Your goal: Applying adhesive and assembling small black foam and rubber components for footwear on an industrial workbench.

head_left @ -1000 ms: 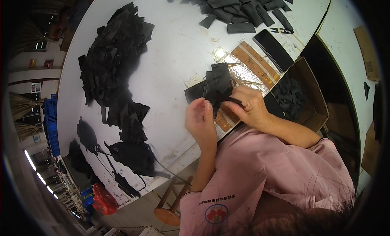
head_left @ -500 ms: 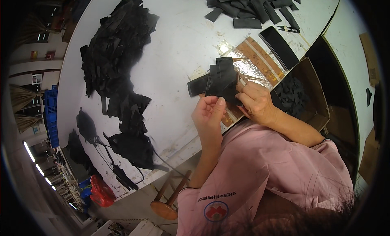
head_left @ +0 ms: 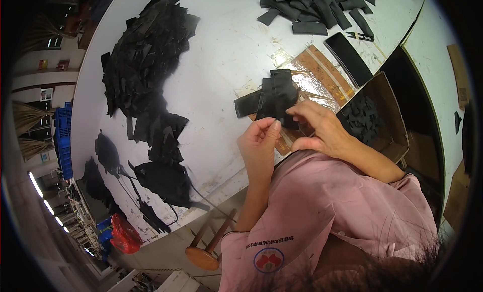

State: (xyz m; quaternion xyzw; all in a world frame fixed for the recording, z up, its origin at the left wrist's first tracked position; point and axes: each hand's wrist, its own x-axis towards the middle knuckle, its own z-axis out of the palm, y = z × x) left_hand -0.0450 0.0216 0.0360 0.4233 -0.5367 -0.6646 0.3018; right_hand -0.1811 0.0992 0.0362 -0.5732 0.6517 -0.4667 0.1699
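Evidently, handling these overlapping black fabric pieces well calls for one steady hand and one free one. The left hand has its thumb and fingertips pressed together at the near edge of the pieces; I cannot tell whether cloth is caught between them. The right hand is spread, its thumb well apart from the fingers, and its fingertips reach the right side of the pieces (whether they press on the cloth is unclear). A light, firm left pinch would probably stop the layers from slipping, while the right fingers are best brought down flat on one layer only, since thin dark cloth on dark cloth is easy to pick up double.

The pieces lie just beyond the left fingertips, one strip jutting out leftward of that pinch and two ends pointing away from it. The right fingertips sit at their right border, with the brown taped board farther out beyond that hand and the open carton to its right.
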